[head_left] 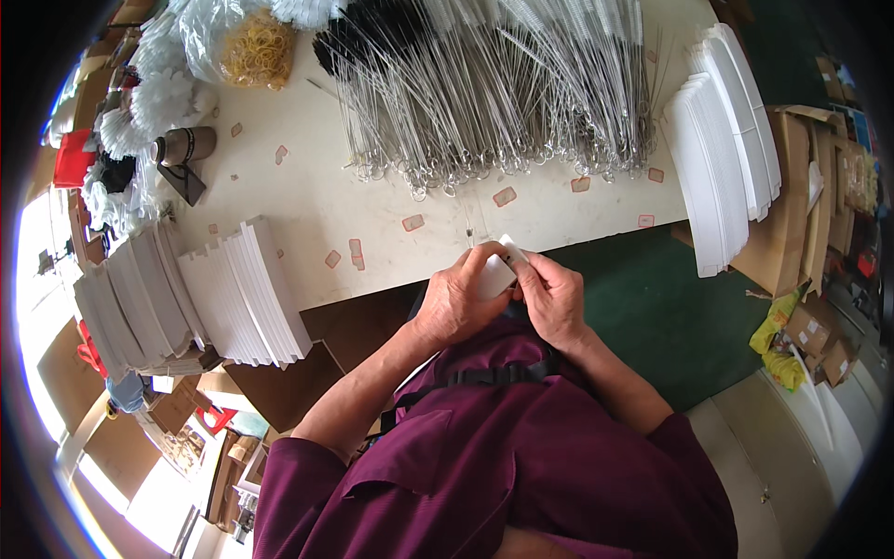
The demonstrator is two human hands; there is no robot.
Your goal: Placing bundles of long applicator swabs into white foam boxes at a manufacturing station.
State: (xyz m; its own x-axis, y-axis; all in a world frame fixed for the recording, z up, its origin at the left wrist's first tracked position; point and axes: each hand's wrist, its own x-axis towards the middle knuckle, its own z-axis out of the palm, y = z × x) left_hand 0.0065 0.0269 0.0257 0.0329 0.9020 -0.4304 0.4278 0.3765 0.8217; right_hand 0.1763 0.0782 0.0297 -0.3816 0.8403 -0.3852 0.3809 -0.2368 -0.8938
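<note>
Just in front of the table's near edge, my left hand (456,296) and my right hand (557,300) close on one small white card or box (494,279). It looks folded, with an edge standing up between my fingers; its far end is partly covered by them. My left thumb and fingers grip its left side, while the right hand pinches the right. Beyond my hands, a wide pile of thin wire brushes (484,112) lies on the table (307,200), their looped wire ends toward me. Some bristle heads are black, others white.
Stacks of white folded cartons lie at the table's left (237,293) and right (712,168). A bag of yellow rubber bands (256,51) and a metal flask (184,146) stand far left. Brown cardboard boxes (792,200) are at the right, above a green floor (652,307).
</note>
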